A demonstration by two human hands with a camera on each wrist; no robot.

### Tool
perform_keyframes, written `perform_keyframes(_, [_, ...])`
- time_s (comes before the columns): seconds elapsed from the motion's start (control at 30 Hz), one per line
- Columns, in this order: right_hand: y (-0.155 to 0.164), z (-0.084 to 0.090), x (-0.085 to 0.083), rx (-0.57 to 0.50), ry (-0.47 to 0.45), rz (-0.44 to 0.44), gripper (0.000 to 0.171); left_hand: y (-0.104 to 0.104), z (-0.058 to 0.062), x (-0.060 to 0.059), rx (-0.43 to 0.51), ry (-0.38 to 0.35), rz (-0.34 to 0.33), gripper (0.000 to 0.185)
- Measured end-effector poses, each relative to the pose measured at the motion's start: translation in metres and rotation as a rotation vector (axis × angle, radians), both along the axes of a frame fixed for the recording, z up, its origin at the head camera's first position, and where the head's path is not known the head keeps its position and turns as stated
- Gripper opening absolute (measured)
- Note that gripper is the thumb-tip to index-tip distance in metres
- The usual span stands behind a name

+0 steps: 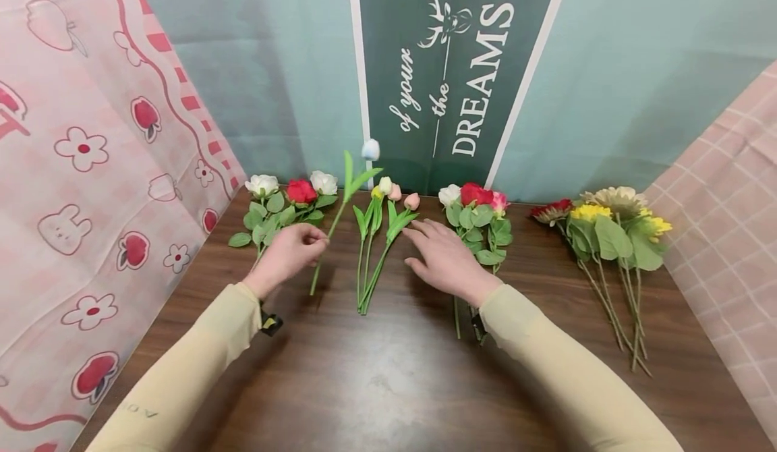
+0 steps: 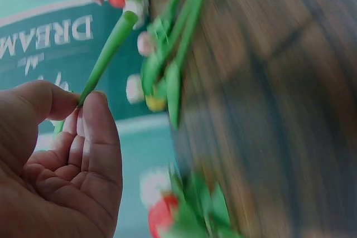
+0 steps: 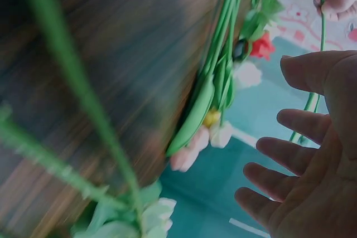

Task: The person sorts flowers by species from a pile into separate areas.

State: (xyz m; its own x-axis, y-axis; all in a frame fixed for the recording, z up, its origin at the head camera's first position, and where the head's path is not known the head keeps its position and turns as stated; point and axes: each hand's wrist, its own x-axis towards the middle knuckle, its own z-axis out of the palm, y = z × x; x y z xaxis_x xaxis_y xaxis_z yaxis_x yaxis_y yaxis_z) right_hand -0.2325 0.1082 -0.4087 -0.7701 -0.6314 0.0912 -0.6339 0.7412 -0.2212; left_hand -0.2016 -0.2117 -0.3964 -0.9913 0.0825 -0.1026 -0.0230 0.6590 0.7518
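My left hand (image 1: 290, 249) pinches the green stem of a blue-white tulip (image 1: 370, 149) and holds it tilted up off the brown table (image 1: 388, 371); the left wrist view shows the stem (image 2: 109, 48) caught between thumb and fingers. My right hand (image 1: 442, 256) hovers open, fingers straight, just right of a small bunch of tulips (image 1: 384, 222) lying on the table. In the right wrist view the open fingers (image 3: 290, 154) are spread beside those tulips (image 3: 209, 121).
A bunch of white and red roses (image 1: 285, 202) lies at the back left, another rose bunch (image 1: 479, 216) under my right wrist, and sunflowers (image 1: 613, 236) at the right. Patterned cloth walls stand on both sides, a green banner behind.
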Motion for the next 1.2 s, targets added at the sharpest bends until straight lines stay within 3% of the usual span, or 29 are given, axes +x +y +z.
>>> perform_keyframes(0.2, [0.026,-0.003,0.005,0.013,-0.036,-0.050,0.060,0.046,-0.015,-0.016,0.047,-0.040,-0.044,0.018])
perform_keyframes(0.33, [0.033,-0.009,0.009,0.021,-0.036,-0.049,0.060,0.057,-0.028,-0.018,0.071,-0.070,-0.047,0.015])
perform_keyframes(0.7, [0.035,-0.025,0.014,0.001,-0.032,-0.028,0.057,0.069,-0.052,-0.020,0.097,-0.148,-0.048,0.012])
perform_keyframes(1.2, [0.035,-0.031,0.015,0.001,-0.049,-0.031,0.056,0.070,-0.059,-0.020,0.084,-0.164,-0.054,0.009])
